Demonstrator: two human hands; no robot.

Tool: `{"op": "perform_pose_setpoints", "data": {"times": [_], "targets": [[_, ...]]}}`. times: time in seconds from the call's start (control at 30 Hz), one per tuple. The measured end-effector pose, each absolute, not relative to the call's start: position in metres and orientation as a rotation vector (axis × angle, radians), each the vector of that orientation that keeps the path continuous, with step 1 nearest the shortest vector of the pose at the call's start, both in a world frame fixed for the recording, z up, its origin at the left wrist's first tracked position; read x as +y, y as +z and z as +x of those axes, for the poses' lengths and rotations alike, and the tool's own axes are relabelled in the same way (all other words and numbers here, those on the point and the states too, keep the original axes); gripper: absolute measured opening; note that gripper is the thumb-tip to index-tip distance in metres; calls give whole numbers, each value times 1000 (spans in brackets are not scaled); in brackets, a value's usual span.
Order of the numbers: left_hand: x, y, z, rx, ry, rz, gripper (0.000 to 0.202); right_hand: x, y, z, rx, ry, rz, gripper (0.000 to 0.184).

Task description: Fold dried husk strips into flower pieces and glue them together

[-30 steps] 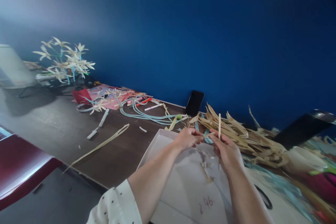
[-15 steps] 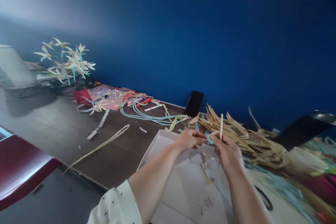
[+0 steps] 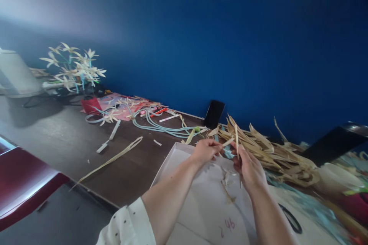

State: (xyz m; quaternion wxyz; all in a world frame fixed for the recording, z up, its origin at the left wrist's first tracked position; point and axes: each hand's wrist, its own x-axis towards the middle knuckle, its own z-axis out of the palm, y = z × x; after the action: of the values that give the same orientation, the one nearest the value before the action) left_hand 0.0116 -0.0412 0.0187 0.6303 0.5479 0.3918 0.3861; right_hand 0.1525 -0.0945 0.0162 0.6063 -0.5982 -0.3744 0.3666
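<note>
My left hand [image 3: 204, 150] and my right hand [image 3: 249, 167] meet above a white shallow box [image 3: 184, 183]. Both pinch the same pale dried leaf strip [image 3: 236, 138], which stands up from my right fingers and bends across to my left fingertips. Small leaf scraps [image 3: 227, 183] lie in the box under my hands. A heap of dried leaves [image 3: 273, 153] lies just beyond my right hand.
A black phone [image 3: 213, 113] leans on the blue wall. Pale blue cords [image 3: 161, 124], long leaf strips [image 3: 110, 159], pink paper [image 3: 120, 109] and a bunch of leaf flowers [image 3: 73, 69] lie to the left on the dark table. Black scissors [image 3: 291, 218] lie at right.
The upright strip has tilted slightly left and both hands have shifted a little upward; my left fingers keep working its end.
</note>
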Motion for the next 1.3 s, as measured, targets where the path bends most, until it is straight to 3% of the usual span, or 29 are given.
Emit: {"op": "perform_pose_setpoints", "data": {"times": [0.37, 0.7, 0.83, 0.97, 1.17, 1.3], "targets": [[-40, 19, 10, 882, 925, 1324, 22, -99, 20, 147, -910, 1161, -1248, 49], [-45, 30, 6, 779, 825, 1028, 17, -101, 23, 152, -827, 1121, -1138, 43], [-40, 32, -1, 585, 616, 663, 9, -106, 28, 150, -938, 1199, -1089, 48], [-36, 33, -7, 463, 402, 460, 14, -111, 33, 146, -1036, 1285, -1076, 48], [-32, 33, -6, 400, 300, 431, 12, -107, 28, 146, -1001, 1205, -1125, 35], [-36, 32, -2, 553, 437, 608, 10, -102, 22, 149, -945, 1143, -1173, 36]]}}
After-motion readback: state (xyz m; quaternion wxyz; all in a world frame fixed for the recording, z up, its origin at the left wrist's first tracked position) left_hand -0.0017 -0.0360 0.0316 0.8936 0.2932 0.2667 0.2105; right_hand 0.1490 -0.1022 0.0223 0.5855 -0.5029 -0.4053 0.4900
